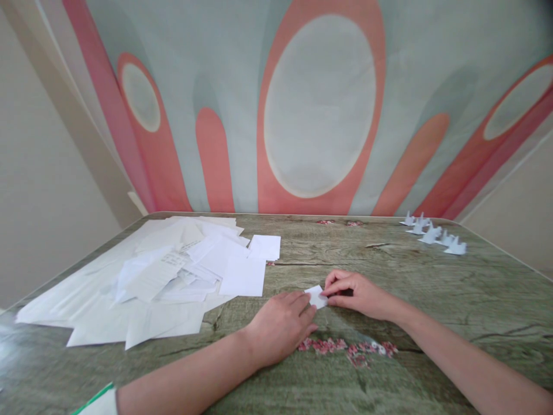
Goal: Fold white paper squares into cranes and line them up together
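Note:
A small white folded piece of paper (318, 297) lies between my hands over the wooden-patterned tabletop. My left hand (283, 325) rests palm down on the table, its fingertips holding the paper's left edge. At the paper's right corner, my right hand (355, 293) pinches it between thumb and fingers. Part of the paper is hidden under the fingers, so its exact fold cannot be made out. Several small white folded paper figures with upright points (431, 233) stand in a cluster at the far right of the table.
A large spread pile of white paper sheets (151, 282) covers the table's left side. Square white papers (244, 276) lie at its right edge. Pink blossom prints (324, 346) mark the tabletop (453, 311). A patterned curtain-like backdrop (242, 75) rises behind the far edge.

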A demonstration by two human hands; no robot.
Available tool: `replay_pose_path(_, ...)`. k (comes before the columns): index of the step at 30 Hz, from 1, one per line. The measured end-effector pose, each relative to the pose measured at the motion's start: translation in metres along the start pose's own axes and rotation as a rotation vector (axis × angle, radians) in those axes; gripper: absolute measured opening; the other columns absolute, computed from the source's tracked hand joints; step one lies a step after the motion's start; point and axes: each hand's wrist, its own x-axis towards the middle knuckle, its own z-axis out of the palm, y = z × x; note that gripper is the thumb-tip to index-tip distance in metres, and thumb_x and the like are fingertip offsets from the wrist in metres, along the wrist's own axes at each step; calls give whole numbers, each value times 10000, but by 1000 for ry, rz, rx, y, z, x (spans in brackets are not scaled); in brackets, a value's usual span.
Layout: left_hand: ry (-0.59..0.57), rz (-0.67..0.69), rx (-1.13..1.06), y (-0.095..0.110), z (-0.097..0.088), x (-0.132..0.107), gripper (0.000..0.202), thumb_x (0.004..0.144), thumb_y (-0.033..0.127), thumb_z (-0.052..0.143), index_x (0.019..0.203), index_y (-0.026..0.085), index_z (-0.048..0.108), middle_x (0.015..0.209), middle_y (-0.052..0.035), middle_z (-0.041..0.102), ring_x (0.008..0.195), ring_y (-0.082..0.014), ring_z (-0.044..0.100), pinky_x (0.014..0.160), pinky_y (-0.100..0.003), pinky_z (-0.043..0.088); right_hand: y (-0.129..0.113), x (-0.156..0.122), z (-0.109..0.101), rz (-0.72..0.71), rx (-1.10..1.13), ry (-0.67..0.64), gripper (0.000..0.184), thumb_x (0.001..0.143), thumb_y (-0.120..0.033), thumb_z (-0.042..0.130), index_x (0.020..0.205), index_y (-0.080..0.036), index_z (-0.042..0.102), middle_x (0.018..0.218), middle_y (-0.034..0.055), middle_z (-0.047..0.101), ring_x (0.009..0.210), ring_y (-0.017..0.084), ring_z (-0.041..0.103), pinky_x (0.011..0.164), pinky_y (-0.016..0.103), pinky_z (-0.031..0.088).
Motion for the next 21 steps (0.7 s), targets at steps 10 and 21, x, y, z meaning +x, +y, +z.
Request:
replay_pose_path(10, 18, 13, 9, 0, 0, 1, 303, 871, 333, 499, 1098, 136, 532, 1112, -128, 584, 1050, -232, 549, 882, -364, 459, 1, 1, -1, 8, 1, -8, 213, 787, -322, 632, 975, -242, 692, 935, 40, 579, 852, 161, 556, 791, 310, 436)
replay_pose_path(21, 24, 16, 9, -1, 0, 0, 310, 881, 322, 478, 1121, 133, 527, 1106, -121, 588, 1050, -232, 548, 889, -359, 458, 1, -1, 1, -22, -9, 13, 201, 807, -327, 610, 971, -247, 693, 929, 37, 581, 847, 151, 553, 798, 305, 431)
